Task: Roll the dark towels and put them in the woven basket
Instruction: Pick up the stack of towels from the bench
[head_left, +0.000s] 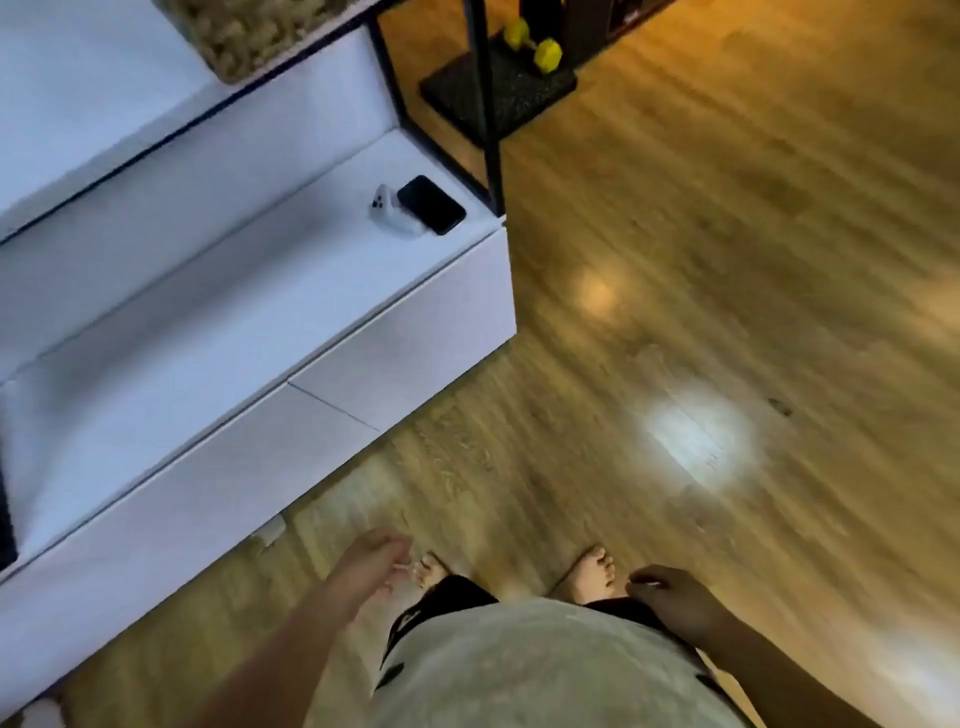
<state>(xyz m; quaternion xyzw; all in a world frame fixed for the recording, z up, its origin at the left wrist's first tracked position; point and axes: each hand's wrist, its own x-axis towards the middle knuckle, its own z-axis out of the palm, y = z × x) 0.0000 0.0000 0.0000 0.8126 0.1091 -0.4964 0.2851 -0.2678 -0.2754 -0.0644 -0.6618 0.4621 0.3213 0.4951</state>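
Way up and left of the left fingers (397, 551), right at the top edge: basket (244, 36), blurry and cut off, parked on the upper step of a white cabinet (156, 322). Can't make out what's inside it.

Left hand (371, 564) hanging low, just off the cabinet front. Fingers fairly straight and loose, gripping nothing. Pretty motion-blurred though.

Straight up from those fingertips and well apart, on the lower cabinet step near its corner: small white gadget (389, 213). Touching its right side, a black phone (431, 205) with a dark screen.

Just right of the left fingers, down on the floor (779, 260): bare left foot (430, 569), toes poking out past dark shorts (452, 597).

Far above and right of those fingers: black frame (491, 130) going up from the cabinet corner. Behind it a black mat (519, 98) with a yellow dumbbell (548, 54) on top.

Between the two sets of fingers, bottom middle: pale shirt (545, 665). Just left of the right fingers (641, 579), a bare right foot (592, 569).

Right hand (670, 592) in shadow, resting against the shorts at the hip. Fingers loosely curled, holding nothing as far as visible.

Up and right of the right fingers: only wood floor with a couple of bright light patches.
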